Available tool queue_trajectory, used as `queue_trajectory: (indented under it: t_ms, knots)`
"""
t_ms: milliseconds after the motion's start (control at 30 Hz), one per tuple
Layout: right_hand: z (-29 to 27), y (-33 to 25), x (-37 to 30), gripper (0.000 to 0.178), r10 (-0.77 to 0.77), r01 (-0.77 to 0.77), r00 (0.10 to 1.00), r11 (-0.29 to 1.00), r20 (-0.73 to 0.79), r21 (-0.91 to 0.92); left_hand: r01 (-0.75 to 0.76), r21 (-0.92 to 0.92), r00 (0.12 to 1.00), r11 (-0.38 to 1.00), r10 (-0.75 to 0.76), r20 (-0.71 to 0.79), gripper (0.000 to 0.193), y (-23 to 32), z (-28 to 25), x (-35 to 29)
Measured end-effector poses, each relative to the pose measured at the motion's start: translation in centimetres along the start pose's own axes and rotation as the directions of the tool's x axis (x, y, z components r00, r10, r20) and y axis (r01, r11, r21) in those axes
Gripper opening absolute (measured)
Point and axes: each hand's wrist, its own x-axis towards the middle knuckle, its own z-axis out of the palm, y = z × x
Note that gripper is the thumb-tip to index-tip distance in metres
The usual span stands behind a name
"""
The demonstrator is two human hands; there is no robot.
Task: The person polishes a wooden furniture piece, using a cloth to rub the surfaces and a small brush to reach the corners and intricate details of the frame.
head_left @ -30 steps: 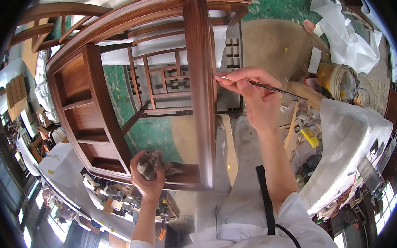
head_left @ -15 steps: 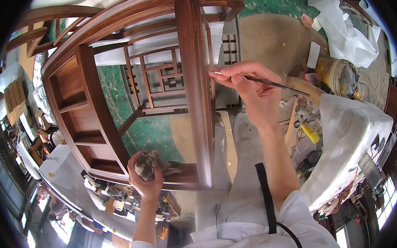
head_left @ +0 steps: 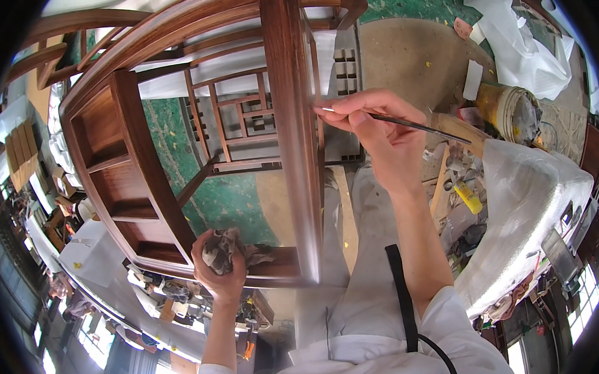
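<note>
A dark reddish-brown wooden furniture frame [head_left: 292, 147] fills the left and middle of the view. My right hand [head_left: 393, 138] pinches a slim, dark-handled paintbrush [head_left: 424, 126]. The brush's tip meets the outer right side of the frame's long rail, partly hidden by my fingertips. Crumpled in my left hand [head_left: 217, 276] is a stained grey-brown rag [head_left: 223, 250]. That hand rests at the frame's near left corner, beside the end of a panelled section [head_left: 131, 179], and part of the rag lies along the near rail.
Beyond the frame, wooden latticework [head_left: 245, 119] shows over green floor. At the right stand a yellow-stained bucket [head_left: 509, 115] and a bulky plastic-wrapped piece [head_left: 524, 216]. A yellow bottle [head_left: 468, 197] lies among clutter. White foam sheeting [head_left: 526, 56] is heaped at the far right.
The frame appears shifted very slightly left in view. My right hand and the brush have barely moved, with the tip still at the rail. My left hand keeps its grip on the rag.
</note>
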Motion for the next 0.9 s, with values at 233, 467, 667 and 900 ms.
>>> queue_trajectory:
  t_ms: [233, 467, 667, 900]
  knots:
    - [0.29, -0.12, -0.04, 0.016, 0.023, -0.023, 0.999, 1.0, -0.029, -0.004, -0.01, 0.005, 1.0, 1.0, 0.01, -0.013, 0.045, 0.12, 0.08, 0.06]
    - [0.15, 0.16, -0.31, 0.014, 0.02, -0.02, 1.0, 1.0, -0.022, 0.018, -0.028, 0.001, 0.999, 1.0, 0.028, -0.022, 0.045, 0.16, 0.15, 0.08]
    - [0.26, 0.09, -0.36, 0.014, 0.008, -0.008, 1.0, 0.999, -0.015, 0.037, -0.022, -0.005, 1.0, 1.0, 0.022, -0.014, 0.046, 0.14, 0.07, 0.09]
    - [0.17, -0.06, -0.55, 0.016, 0.025, -0.025, 1.0, 1.0, -0.016, 0.01, -0.018, 0.0, 1.0, 1.0, 0.018, -0.007, 0.046, 0.05, 0.04, 0.02]
